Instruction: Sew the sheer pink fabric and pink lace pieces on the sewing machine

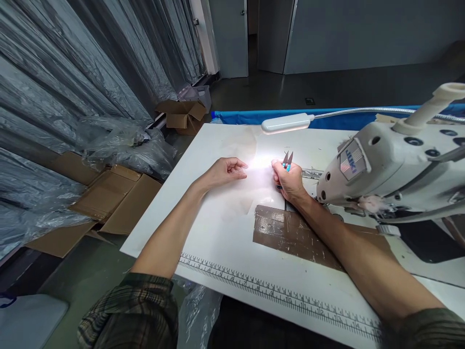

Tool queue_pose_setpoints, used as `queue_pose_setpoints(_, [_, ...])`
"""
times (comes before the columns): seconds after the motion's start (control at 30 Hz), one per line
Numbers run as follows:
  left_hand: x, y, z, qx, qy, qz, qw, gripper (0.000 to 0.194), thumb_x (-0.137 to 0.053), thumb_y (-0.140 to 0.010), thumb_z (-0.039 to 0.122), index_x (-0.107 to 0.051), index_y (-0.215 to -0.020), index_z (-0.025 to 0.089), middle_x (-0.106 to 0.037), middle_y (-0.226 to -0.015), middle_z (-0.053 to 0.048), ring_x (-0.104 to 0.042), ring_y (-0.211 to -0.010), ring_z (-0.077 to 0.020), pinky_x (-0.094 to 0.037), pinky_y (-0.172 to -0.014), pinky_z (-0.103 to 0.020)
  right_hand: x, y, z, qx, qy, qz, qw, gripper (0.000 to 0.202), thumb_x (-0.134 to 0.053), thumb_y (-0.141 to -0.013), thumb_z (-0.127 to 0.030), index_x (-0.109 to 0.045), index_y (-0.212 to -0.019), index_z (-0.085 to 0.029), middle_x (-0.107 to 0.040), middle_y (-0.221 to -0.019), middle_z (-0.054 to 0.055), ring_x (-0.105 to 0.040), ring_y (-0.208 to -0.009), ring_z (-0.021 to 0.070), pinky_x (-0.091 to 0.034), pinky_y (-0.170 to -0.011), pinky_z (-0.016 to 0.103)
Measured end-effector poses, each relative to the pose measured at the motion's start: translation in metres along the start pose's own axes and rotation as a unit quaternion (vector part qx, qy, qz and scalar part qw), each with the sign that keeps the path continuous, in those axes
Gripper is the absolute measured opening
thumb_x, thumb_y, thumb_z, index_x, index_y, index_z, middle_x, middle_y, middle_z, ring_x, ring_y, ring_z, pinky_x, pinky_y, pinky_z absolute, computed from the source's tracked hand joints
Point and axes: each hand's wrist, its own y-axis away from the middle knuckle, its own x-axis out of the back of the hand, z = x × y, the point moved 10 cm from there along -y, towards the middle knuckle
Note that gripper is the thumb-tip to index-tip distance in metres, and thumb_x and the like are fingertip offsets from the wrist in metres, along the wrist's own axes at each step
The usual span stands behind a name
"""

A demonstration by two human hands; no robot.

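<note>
My right hand is closed around small thread snips with blue on the handles. Their dark, pointed blades stick up out of the fist, slightly apart, away from me. Across a brightly lit spot, my left hand hovers over the white sewing table with its fingers curled toward the thumb. Anything between those fingertips is too thin or washed out by glare to make out. A faint beige patch shows on the tabletop behind the left hand; whether it is sheer cloth or a stain, I cannot tell.
A white JUKI sewing machine stands at the right, its needle area near my right wrist. Above the hands hangs a lamp. A brown taped sheet and a printed ruler are nearer me. Cardboard boxes lie left.
</note>
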Motion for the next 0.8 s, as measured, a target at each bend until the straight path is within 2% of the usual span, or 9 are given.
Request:
queue_pose_setpoints(0.1, [0.001,0.0,-0.001,0.003,0.0,-0.003,1.0,0.036,-0.084,-0.069,0.037,-0.074,-0.095,0.016,-0.058,-0.073,0.002,-0.051,-0.068,-0.0108,-0.043,-0.067,-0.026,-0.001,0.0,-0.001,0.002,0.006,-0.007,1.0,0.026,-0.071,-0.069,-0.04,-0.051,-0.071,-0.022,-0.04,-0.043,-0.01,-0.03,-0.038,0.005,-0.021,-0.034,0.018])
queue_pose_setpoints(0.2, [0.001,0.001,0.004,-0.004,-0.013,0.011,1.0,0.046,-0.085,-0.069,0.039,-0.071,-0.107,0.015,-0.066,-0.089,-0.003,-0.059,-0.082,-0.0141,-0.047,-0.08,-0.029,-0.006,0.003,-0.004,0.005,0.012,-0.034,0.999,0.026,-0.071,-0.07,-0.041,-0.055,-0.07,-0.02,-0.04,-0.043,-0.01,-0.031,-0.038,0.005,-0.02,-0.035,0.019])
queue_pose_setpoints(0.27, [-0.003,0.003,0.013,-0.026,-0.026,0.027,0.999,0.054,-0.083,-0.073,0.041,-0.066,-0.118,0.016,-0.07,-0.105,-0.008,-0.062,-0.097,-0.0178,-0.047,-0.092,-0.033,-0.012,0.008,-0.006,0.008,0.017,-0.056,0.998,0.027,-0.071,-0.071,-0.042,-0.057,-0.069,-0.019,-0.039,-0.042,-0.01,-0.031,-0.037,0.005,-0.02,-0.036,0.02])
queue_pose_setpoints(0.33, [-0.01,0.004,0.024,-0.057,-0.028,0.036,0.997,0.054,-0.078,-0.079,0.042,-0.062,-0.123,0.016,-0.07,-0.115,-0.01,-0.063,-0.108,-0.0204,-0.045,-0.101,-0.037,-0.018,0.013,-0.008,0.014,0.022,-0.076,0.997,0.028,-0.071,-0.071,-0.043,-0.059,-0.068,-0.018,-0.04,-0.042,-0.009,-0.031,-0.037,0.0052,-0.022,-0.036,0.021])
queue_pose_setpoints(0.5, [-0.023,0.006,0.04,-0.121,-0.006,0.043,0.992,0.047,-0.072,-0.086,0.039,-0.059,-0.126,0.018,-0.066,-0.128,-0.012,-0.059,-0.126,-0.0239,-0.042,-0.11,-0.039,-0.029,0.023,-0.016,0.034,0.032,-0.103,0.994,0.031,-0.074,-0.068,-0.046,-0.06,-0.068,-0.018,-0.041,-0.042,-0.009,-0.034,-0.037,0.0063,-0.024,-0.037,0.023])
queue_pose_setpoints(0.57, [-0.024,0.006,0.039,-0.128,0.011,0.045,0.991,0.045,-0.071,-0.087,0.037,-0.059,-0.125,0.018,-0.069,-0.117,-0.01,-0.062,-0.12,-0.0224,-0.043,-0.107,-0.038,-0.03,0.024,-0.018,0.04,0.035,-0.104,0.993,0.031,-0.074,-0.068,-0.046,-0.061,-0.068,-0.018,-0.04,-0.042,-0.009,-0.033,-0.037,0.0063,-0.023,-0.037,0.023])
queue_pose_setpoints(0.7, [-0.027,0.005,0.033,-0.109,0.091,0.036,0.989,0.046,-0.07,-0.086,0.032,-0.056,-0.126,0.016,-0.067,-0.085,-0.001,-0.068,-0.085,-0.0154,-0.052,-0.087,-0.034,-0.026,0.023,-0.019,0.044,0.039,-0.094,0.994,0.027,-0.071,-0.07,-0.045,-0.059,-0.069,-0.02,-0.04,-0.042,-0.01,-0.032,-0.037,0.0067,-0.023,-0.037,0.023])
queue_pose_setpoints(0.8, [-0.03,0.004,0.029,-0.089,0.122,0.029,0.988,0.049,-0.071,-0.083,0.029,-0.053,-0.127,0.017,-0.066,-0.079,0.002,-0.065,-0.075,-0.0123,-0.052,-0.078,-0.03,-0.023,0.022,-0.018,0.04,0.041,-0.093,0.994,0.024,-0.067,-0.072,-0.043,-0.058,-0.068,-0.021,-0.039,-0.043,-0.009,-0.032,-0.039,0.0073,-0.025,-0.038,0.023])
